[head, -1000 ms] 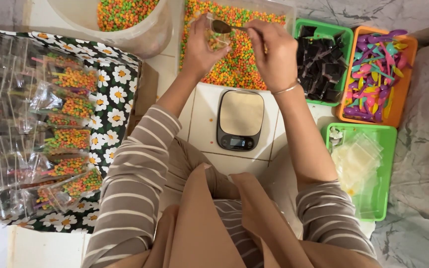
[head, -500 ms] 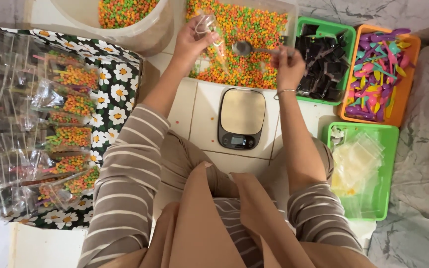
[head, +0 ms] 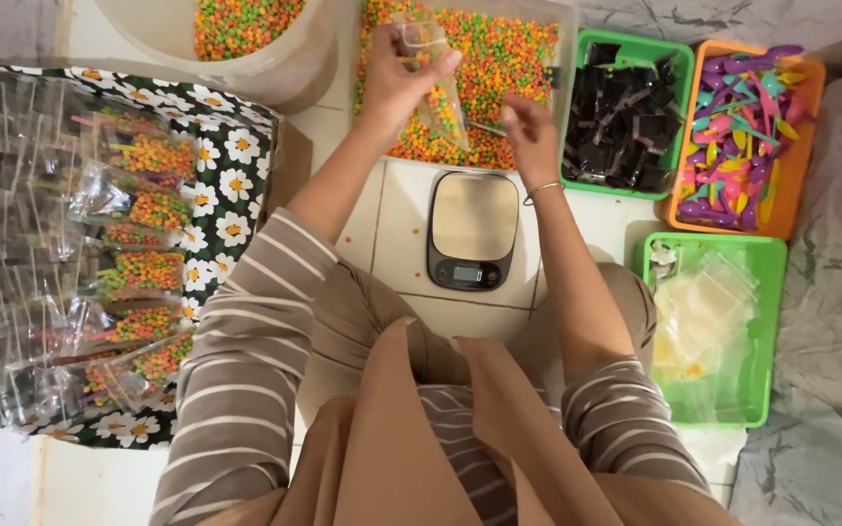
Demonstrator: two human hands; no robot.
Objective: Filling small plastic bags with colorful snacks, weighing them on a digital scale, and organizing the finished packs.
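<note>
Holding a clear plastic bag [head: 433, 83] upright in the left hand [head: 403, 80] above the tub of multicoloured pellets [head: 499, 68], the person grips a slim spoon handle [head: 484, 127] in the right hand [head: 530, 131]. The bag looks partly filled; the kitchen scale [head: 473, 229] sits bare, so weighing seems left — while packed bags [head: 138, 263] pile on the floral tray [head: 236, 146]. Half a second earlier, the spoon was raised near the bag's mouth — now it dips toward the pellets.
</note>
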